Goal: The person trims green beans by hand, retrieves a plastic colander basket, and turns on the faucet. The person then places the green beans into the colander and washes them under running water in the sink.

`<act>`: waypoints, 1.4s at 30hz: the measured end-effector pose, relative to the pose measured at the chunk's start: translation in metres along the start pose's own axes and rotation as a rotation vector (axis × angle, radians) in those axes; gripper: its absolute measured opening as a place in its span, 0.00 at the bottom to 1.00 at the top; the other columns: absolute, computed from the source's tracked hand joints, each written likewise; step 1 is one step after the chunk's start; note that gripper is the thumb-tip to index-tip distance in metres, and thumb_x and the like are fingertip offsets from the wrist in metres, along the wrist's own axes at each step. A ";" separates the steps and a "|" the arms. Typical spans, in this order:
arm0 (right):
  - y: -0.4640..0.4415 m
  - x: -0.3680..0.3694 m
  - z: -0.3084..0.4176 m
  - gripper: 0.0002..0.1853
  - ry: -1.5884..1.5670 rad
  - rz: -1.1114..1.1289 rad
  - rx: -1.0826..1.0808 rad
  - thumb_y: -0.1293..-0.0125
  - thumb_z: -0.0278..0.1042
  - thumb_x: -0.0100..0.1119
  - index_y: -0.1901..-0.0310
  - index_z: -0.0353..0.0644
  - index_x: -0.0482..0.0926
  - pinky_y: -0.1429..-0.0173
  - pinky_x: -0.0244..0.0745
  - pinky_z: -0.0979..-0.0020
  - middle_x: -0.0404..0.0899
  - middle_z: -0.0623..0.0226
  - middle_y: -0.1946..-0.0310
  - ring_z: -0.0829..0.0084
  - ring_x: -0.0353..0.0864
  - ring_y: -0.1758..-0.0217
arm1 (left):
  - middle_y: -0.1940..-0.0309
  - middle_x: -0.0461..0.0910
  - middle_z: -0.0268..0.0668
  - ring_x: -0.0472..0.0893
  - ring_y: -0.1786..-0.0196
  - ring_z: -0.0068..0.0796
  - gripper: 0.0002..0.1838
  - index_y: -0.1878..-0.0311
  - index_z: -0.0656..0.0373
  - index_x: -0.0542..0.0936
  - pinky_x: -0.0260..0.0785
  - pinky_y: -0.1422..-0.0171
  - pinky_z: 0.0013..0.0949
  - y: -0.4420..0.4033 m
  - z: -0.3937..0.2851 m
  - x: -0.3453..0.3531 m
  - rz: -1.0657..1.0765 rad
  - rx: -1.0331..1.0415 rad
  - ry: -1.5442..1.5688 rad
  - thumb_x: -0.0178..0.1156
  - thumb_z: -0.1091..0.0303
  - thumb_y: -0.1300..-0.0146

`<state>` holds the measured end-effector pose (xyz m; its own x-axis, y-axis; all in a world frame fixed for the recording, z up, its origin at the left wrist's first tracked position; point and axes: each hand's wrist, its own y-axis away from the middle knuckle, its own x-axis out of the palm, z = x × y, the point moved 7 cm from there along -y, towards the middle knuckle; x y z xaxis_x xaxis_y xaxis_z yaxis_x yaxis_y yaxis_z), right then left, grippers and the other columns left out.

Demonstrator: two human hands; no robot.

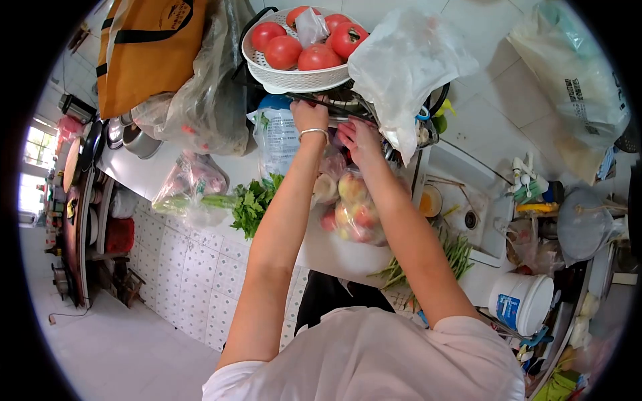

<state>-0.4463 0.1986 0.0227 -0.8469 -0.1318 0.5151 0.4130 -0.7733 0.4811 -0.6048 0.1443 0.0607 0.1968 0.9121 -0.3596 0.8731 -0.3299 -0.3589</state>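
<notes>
My left hand (309,115), with a bangle at the wrist, reaches to the dark rack (348,101) below a white basket (287,81) of tomatoes (319,57). Its fingers are curled closed at the rack's edge; what they grip is hidden. Close by on the right, my right hand (361,139) has its fingers partly bent and apart, near the rack's front, with nothing visible in them. Beneath my forearms lie a clear bag of apple-like fruit (354,215) and a printed plastic packet (275,139). A white plastic bag (408,70) drapes over the rack's right side.
Leafy celery (257,204) pokes from a plastic bag (190,184) on the left. Green beans (455,254) lie near the white sink (485,220). A white bucket (528,304) stands at right; an orange bag (150,63) is at upper left.
</notes>
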 end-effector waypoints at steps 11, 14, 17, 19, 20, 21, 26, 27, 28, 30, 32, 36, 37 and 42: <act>-0.001 0.002 -0.006 0.07 0.050 -0.019 -0.044 0.40 0.30 0.53 0.62 0.40 0.69 0.61 0.78 0.61 0.73 0.63 0.70 0.68 0.77 0.67 | 0.62 0.75 0.53 0.75 0.60 0.53 0.15 0.72 0.69 0.77 0.66 0.52 0.41 0.006 0.003 -0.005 0.114 -0.240 0.237 0.62 0.62 0.51; 0.000 0.005 -0.006 0.09 0.020 0.037 -0.003 0.40 0.30 0.53 0.60 0.39 0.68 0.61 0.79 0.61 0.73 0.62 0.68 0.68 0.77 0.67 | 0.66 0.76 0.52 0.76 0.63 0.51 0.13 0.74 0.68 0.76 0.67 0.56 0.40 0.004 0.007 -0.004 0.086 -0.269 0.267 0.61 0.64 0.53; -0.005 0.005 -0.003 0.10 0.113 -0.006 -0.042 0.39 0.30 0.53 0.58 0.36 0.69 0.61 0.80 0.62 0.74 0.59 0.65 0.66 0.79 0.64 | 0.73 0.78 0.50 0.77 0.68 0.49 0.11 0.74 0.66 0.77 0.69 0.60 0.40 0.007 0.014 -0.007 0.049 -0.332 0.248 0.58 0.67 0.55; -0.009 0.007 0.000 0.13 0.213 0.027 -0.064 0.40 0.31 0.57 0.57 0.33 0.70 0.63 0.81 0.67 0.76 0.55 0.63 0.64 0.81 0.63 | 0.73 0.78 0.45 0.75 0.70 0.37 0.12 0.71 0.68 0.77 0.67 0.62 0.34 -0.003 0.027 -0.001 0.043 -0.302 0.296 0.59 0.66 0.52; -0.011 0.009 -0.001 0.13 0.212 0.025 -0.062 0.40 0.31 0.57 0.57 0.33 0.70 0.63 0.81 0.67 0.76 0.55 0.63 0.64 0.81 0.63 | 0.73 0.78 0.39 0.73 0.71 0.25 0.13 0.69 0.69 0.77 0.66 0.65 0.29 -0.012 0.034 0.003 0.043 -0.268 0.343 0.61 0.65 0.49; -0.012 0.011 -0.001 0.14 0.257 0.012 -0.063 0.42 0.31 0.59 0.58 0.33 0.70 0.64 0.80 0.67 0.76 0.56 0.65 0.65 0.81 0.65 | 0.69 0.79 0.40 0.74 0.69 0.26 0.15 0.63 0.70 0.77 0.66 0.63 0.29 -0.018 0.040 0.007 0.119 -0.322 0.468 0.61 0.66 0.49; -0.008 0.022 -0.001 0.16 0.322 -0.052 -0.236 0.45 0.27 0.64 0.60 0.36 0.67 0.68 0.79 0.70 0.77 0.59 0.68 0.67 0.81 0.70 | 0.66 0.82 0.46 0.80 0.63 0.35 0.18 0.62 0.68 0.79 0.69 0.57 0.32 -0.019 0.036 0.004 0.129 -0.386 0.490 0.63 0.63 0.51; -0.009 0.023 -0.004 0.19 0.286 -0.074 -0.224 0.45 0.25 0.63 0.57 0.36 0.63 0.69 0.79 0.69 0.76 0.57 0.67 0.67 0.81 0.71 | 0.66 0.81 0.46 0.80 0.63 0.34 0.17 0.62 0.69 0.78 0.69 0.57 0.31 -0.016 0.031 0.003 0.073 -0.343 0.591 0.62 0.64 0.50; -0.012 0.028 -0.006 0.19 0.281 -0.073 -0.228 0.45 0.25 0.63 0.57 0.36 0.63 0.69 0.79 0.69 0.76 0.57 0.67 0.67 0.81 0.71 | 0.65 0.81 0.46 0.79 0.63 0.33 0.16 0.61 0.69 0.78 0.68 0.57 0.31 -0.017 0.022 -0.004 0.017 -0.296 0.692 0.60 0.66 0.49; -0.007 0.031 -0.010 0.21 0.337 -0.121 -0.260 0.43 0.25 0.61 0.53 0.37 0.60 0.70 0.79 0.68 0.76 0.56 0.67 0.66 0.81 0.71 | 0.71 0.76 0.30 0.67 0.76 0.18 0.10 0.60 0.63 0.76 0.59 0.72 0.25 -0.018 0.040 0.005 0.078 -0.286 0.654 0.56 0.68 0.42; -0.002 0.034 -0.012 0.21 0.293 -0.130 -0.240 0.42 0.23 0.58 0.52 0.38 0.57 0.69 0.80 0.67 0.75 0.55 0.66 0.64 0.81 0.69 | 0.74 0.74 0.29 0.64 0.77 0.17 0.09 0.61 0.61 0.76 0.57 0.74 0.24 -0.018 0.042 0.007 0.059 -0.452 0.725 0.55 0.67 0.41; -0.001 0.033 -0.013 0.19 0.184 -0.078 -0.177 0.40 0.21 0.55 0.52 0.39 0.57 0.65 0.82 0.63 0.74 0.51 0.63 0.57 0.82 0.66 | 0.76 0.72 0.29 0.64 0.80 0.18 0.07 0.60 0.60 0.75 0.56 0.76 0.22 -0.017 0.023 -0.011 0.060 -0.443 0.872 0.52 0.71 0.40; -0.002 0.032 -0.013 0.17 0.174 -0.055 -0.173 0.39 0.21 0.55 0.53 0.39 0.58 0.65 0.82 0.63 0.74 0.51 0.63 0.57 0.82 0.65 | 0.74 0.74 0.29 0.65 0.79 0.18 0.07 0.60 0.61 0.75 0.57 0.75 0.23 -0.019 0.024 -0.011 0.079 -0.473 0.894 0.51 0.73 0.40; -0.008 0.027 -0.011 0.14 0.143 -0.028 -0.118 0.39 0.22 0.54 0.57 0.37 0.60 0.63 0.83 0.62 0.74 0.51 0.63 0.57 0.82 0.64 | 0.68 0.76 0.31 0.70 0.73 0.20 0.10 0.56 0.60 0.74 0.64 0.69 0.24 -0.034 0.033 -0.014 0.071 -0.482 0.889 0.48 0.74 0.39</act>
<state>-0.4762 0.1942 0.0249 -0.8999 -0.1896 0.3928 0.3537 -0.8443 0.4026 -0.6514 0.1348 0.0495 0.3444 0.8097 0.4751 0.8948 -0.4363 0.0950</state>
